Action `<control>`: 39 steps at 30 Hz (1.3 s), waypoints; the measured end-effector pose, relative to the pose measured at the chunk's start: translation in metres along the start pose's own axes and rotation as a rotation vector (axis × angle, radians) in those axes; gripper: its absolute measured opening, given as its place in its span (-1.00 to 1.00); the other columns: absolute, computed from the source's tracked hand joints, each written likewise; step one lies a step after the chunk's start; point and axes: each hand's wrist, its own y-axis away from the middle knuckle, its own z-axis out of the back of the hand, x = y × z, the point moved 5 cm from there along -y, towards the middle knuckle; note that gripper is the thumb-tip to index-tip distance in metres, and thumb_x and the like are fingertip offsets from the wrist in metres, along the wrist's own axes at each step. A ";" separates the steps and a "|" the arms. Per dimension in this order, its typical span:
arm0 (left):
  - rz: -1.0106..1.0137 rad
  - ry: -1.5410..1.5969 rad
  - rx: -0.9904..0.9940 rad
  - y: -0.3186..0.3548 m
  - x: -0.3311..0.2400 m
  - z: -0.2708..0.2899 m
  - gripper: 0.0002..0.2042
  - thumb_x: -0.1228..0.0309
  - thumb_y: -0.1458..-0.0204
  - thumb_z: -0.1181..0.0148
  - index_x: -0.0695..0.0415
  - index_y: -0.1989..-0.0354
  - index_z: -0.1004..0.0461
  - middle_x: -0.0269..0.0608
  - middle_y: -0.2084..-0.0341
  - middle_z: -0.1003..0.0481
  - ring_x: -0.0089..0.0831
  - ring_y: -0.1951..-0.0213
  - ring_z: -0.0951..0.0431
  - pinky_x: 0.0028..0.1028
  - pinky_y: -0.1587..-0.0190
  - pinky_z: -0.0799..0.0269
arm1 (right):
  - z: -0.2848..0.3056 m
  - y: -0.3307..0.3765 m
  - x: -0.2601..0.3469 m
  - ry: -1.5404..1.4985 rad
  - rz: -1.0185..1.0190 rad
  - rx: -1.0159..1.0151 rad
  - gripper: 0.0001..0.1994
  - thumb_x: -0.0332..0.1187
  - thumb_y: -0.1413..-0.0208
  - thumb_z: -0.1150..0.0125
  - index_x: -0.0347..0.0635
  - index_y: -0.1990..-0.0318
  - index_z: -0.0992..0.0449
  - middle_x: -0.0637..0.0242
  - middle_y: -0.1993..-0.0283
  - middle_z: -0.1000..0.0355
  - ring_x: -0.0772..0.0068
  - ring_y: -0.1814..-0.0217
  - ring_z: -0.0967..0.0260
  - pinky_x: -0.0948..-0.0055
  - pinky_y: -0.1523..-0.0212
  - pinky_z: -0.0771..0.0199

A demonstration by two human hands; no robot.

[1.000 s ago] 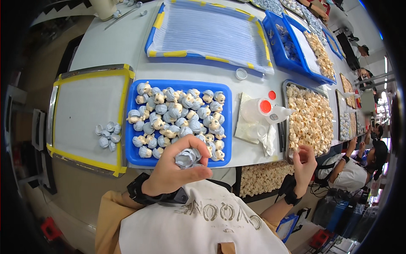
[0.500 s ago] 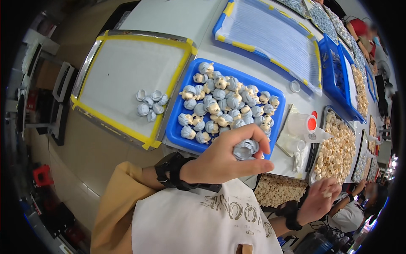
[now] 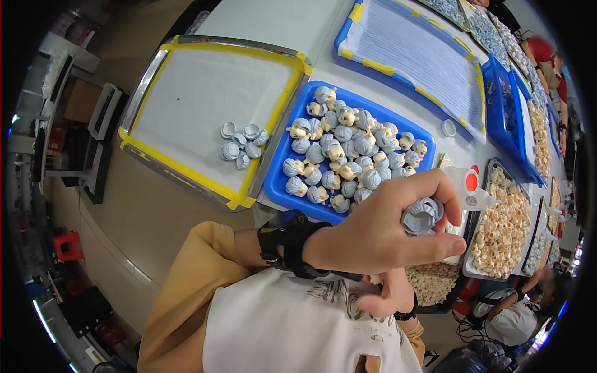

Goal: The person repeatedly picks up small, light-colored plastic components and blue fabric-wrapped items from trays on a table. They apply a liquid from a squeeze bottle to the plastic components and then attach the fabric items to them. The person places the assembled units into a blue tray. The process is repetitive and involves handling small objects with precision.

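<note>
My left hand (image 3: 373, 236) is curled round a hollow blue-grey doll hair piece (image 3: 419, 219), its opening showing; more than one may be nested there. Just below it, my right hand (image 3: 395, 297) is closed with the thumb bent in. Its fingertips are partly hidden behind my left hand, and what they hold is not clear. Beyond my hands is a blue tray (image 3: 273, 180) of small cream doll heads (image 3: 333, 149) with blue-grey hair. Several loose hair pieces (image 3: 242, 144) lie on a white board (image 3: 199, 93) edged with yellow tape.
A larger lined blue tray (image 3: 410, 56) with yellow tape lies at the back. To the right are a glue bottle (image 3: 482, 199), a metal tray (image 3: 500, 217) of cream pieces and a blue bin (image 3: 513, 118). More cream pieces (image 3: 435, 283) fill a lower container. Another person (image 3: 510, 314) sits far right.
My left hand has shifted right with the hair piece. My right hand has come in from the far right to just below my left hand. The view has turned slightly.
</note>
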 end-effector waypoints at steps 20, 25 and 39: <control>-0.581 -0.594 -0.095 0.008 -0.017 -0.014 -0.76 0.52 0.20 -0.25 0.14 0.37 -0.31 -0.20 0.46 -0.31 -0.28 0.45 -0.39 -0.40 0.46 -0.34 | -0.009 -0.010 0.016 0.150 0.009 -0.157 -0.64 -0.25 0.07 -0.29 -0.29 0.16 -0.46 0.22 0.17 -0.45 0.34 0.09 -0.39 0.37 0.10 -0.36; -0.451 -0.285 -0.039 0.002 -0.013 -0.009 -0.81 0.50 0.17 -0.24 0.17 0.39 -0.35 -0.20 0.48 -0.34 -0.37 0.45 -0.40 -0.46 0.45 -0.32 | -0.010 -0.007 0.011 0.057 0.008 -0.184 -0.72 -0.32 0.03 -0.25 -0.29 0.18 -0.46 0.26 0.21 -0.45 0.41 0.14 -0.40 0.42 0.15 -0.37; -0.598 -0.482 -0.131 0.007 -0.022 0.002 -0.77 0.59 0.32 -0.33 0.25 0.43 -0.46 -0.15 0.55 -0.45 -0.37 0.49 -0.42 -0.51 0.50 -0.29 | -0.006 -0.009 0.001 0.136 0.004 -0.158 -0.62 -0.28 0.01 -0.23 -0.34 0.09 -0.37 0.26 0.18 -0.41 0.40 0.09 -0.35 0.41 0.10 -0.33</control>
